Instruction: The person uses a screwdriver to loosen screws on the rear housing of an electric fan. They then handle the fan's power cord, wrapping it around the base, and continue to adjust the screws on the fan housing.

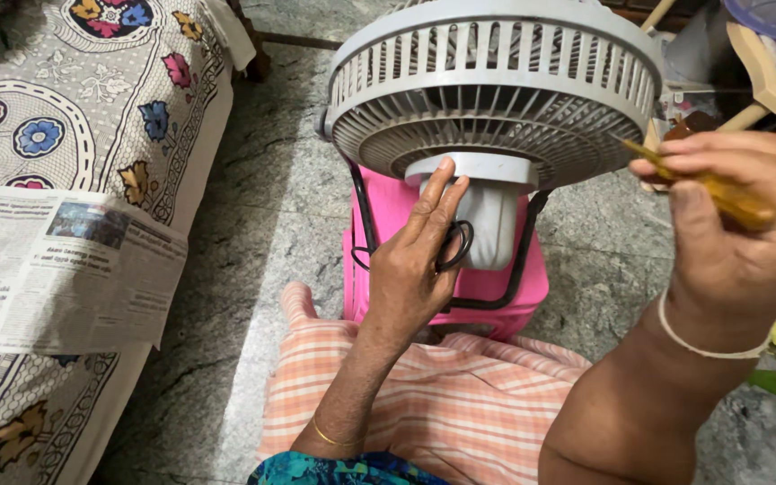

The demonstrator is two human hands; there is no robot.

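A grey table fan [496, 90] lies tilted with its rear grille facing me, resting on a pink plastic stool [496, 287]. My left hand [415, 260] rests flat against the fan's white motor housing [487, 207], its fingertips touching the rim of the housing and lying over a loop of black cord [456, 247]. To the right, raised beside the grille, my right hand [738, 224] is closed around a screwdriver with a yellow-brown handle [720, 193]. The tool's tip is hidden behind my fingers.
A bed with a floral cover [92, 99] stands at the left, with a newspaper [56, 269] spread on it. Grey stone floor [262, 233] runs between bed and stool. Clutter and wooden pieces [774, 81] sit at the upper right. My lap wears orange checked cloth [424, 404].
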